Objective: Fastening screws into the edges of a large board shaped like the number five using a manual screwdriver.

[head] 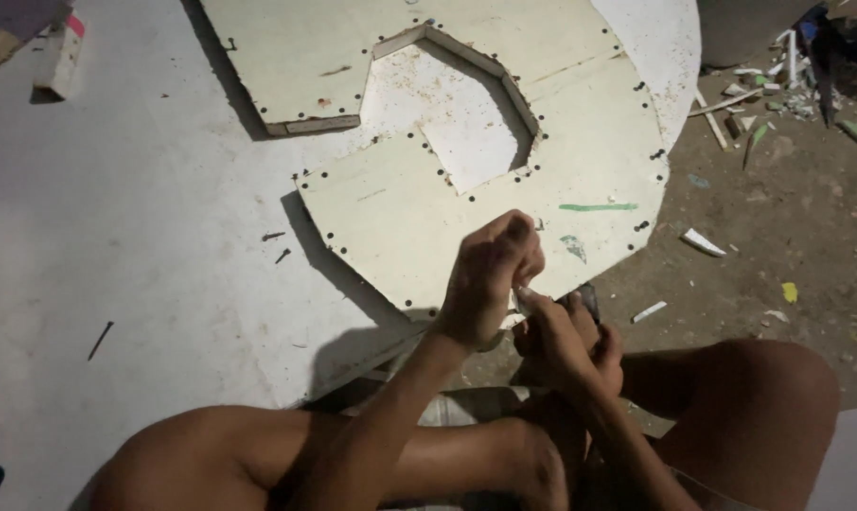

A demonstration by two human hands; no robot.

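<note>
Pinching a small pale piece [521, 301] at the near edge of the cream panel [504, 189] | left hand [490, 274]: grip closed on piece | right hand [565, 341]: grip closed around dark object [584, 301] | risk: unsupported overhanging panel edge may tip; loose nails [100, 339] nearby.

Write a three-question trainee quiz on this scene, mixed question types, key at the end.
1. True or false: the left hand and right hand are together at the near edge of the pale cut board.
2. What shape is the opening cut in that board: A round, B angular, C none?
3. What lies loose on the white sheet left of the board?

Key: 1 true. 2 B. 3 dark nails.
</note>
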